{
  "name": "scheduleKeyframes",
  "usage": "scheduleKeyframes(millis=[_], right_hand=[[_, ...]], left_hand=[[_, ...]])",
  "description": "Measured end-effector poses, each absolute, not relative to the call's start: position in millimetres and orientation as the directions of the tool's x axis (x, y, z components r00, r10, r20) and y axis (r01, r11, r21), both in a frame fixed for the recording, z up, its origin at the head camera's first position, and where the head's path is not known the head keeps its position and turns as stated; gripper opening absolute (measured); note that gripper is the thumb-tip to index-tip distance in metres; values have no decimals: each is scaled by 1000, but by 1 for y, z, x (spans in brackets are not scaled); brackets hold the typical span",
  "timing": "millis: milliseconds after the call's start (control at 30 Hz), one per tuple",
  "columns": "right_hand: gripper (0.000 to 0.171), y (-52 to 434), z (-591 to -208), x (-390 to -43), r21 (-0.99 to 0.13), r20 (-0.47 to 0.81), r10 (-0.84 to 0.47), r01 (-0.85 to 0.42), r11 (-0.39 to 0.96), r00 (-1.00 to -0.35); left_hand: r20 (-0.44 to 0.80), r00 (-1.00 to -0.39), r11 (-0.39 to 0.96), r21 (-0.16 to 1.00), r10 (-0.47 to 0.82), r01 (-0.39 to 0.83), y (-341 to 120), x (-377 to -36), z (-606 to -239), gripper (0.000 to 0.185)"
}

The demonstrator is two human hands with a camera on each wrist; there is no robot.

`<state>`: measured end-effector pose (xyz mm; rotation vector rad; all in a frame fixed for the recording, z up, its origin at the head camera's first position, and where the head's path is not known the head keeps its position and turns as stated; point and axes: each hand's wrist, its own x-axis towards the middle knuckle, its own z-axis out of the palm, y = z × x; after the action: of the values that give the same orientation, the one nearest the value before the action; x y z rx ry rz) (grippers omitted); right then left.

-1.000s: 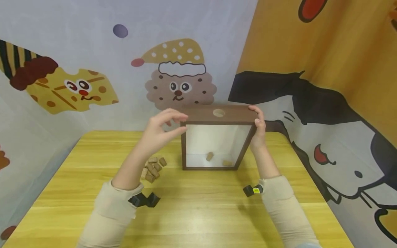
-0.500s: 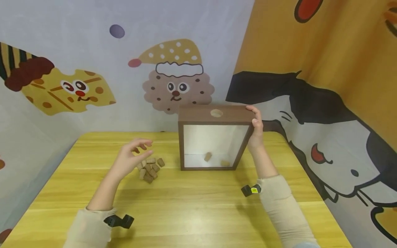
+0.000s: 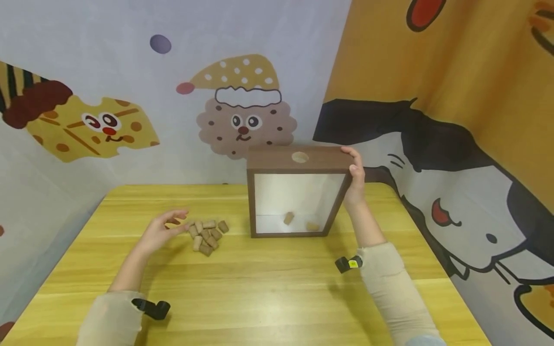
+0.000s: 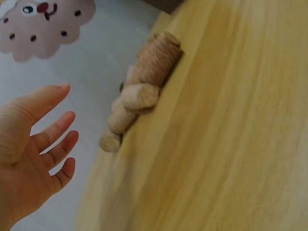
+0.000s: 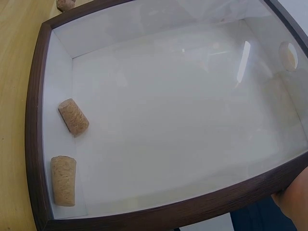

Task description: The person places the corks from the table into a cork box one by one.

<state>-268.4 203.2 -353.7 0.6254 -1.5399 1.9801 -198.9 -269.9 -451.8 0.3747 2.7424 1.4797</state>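
A pile of several wine corks (image 3: 206, 236) lies on the table, left of a dark brown shadow box frame (image 3: 298, 163). My left hand (image 3: 161, 230) is just left of the pile, fingers relaxed and slightly bent; in the left wrist view nothing is in the hand (image 4: 41, 139), apart from the corks (image 4: 139, 89). The box stands upright, its clear front towards me and a round hole (image 3: 300, 157) in its top. My right hand (image 3: 356, 180) grips its right upper corner. Inside, two corks rest on the bottom, one cork (image 5: 73, 117) leaning, the other cork (image 5: 63, 181) beside it.
A yellow wood-grain table (image 3: 259, 288) carries everything. Behind it hangs a cartoon-printed cloth (image 3: 182, 43), close to the back of the box. A small black camera (image 3: 151, 308) sits on the left wrist, and another black camera (image 3: 348, 264) on the right.
My left hand has left the upper left corner of the box and come down and left to the corks. My right hand keeps its grip, and the box stays in place.
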Motion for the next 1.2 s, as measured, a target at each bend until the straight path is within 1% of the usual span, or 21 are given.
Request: scheduleKeyframes(millis=[133,300,500,600,733,900,967,1067,1200], right_hand=[[50,204,-355,-268,-720,655,125,-666,-197,-745],[49,204,-355,-268,-714,661,133,-673,-194,-739],[59,205,-354,-271,-702,678,139,-692,-167,-722],[65,205,-354,-271,-701,679,140,-693,-167,-721],[68,205,-353,-270,-705,674,139,-688,-171,-725],[63,204,-353,-269,-716,663,129,-675,-178,-737],[56,204,-353,-269,-717,660,131,-672,-182,-740],[50,204,-353,-269,-718,659,139,-673,-175,-739],[49,204,-354,-269,-720,657,142,-672,-174,-741]], left_hand=[[76,-976,537,825,205,177,-278,-205,-463,50],[63,-975,566,805,215,177,-282,-214,-471,50],[57,-954,566,794,296,223,-285,-222,-478,46],[55,-943,564,789,329,242,-286,-227,-479,46],[50,-934,578,773,354,260,-289,-234,-482,44],[40,-929,610,744,369,274,-288,-236,-483,39],[41,-931,626,730,362,275,-287,-236,-483,38],[62,-933,640,712,354,290,-287,-237,-484,37],[108,-930,628,709,351,320,-288,-234,-486,36]])
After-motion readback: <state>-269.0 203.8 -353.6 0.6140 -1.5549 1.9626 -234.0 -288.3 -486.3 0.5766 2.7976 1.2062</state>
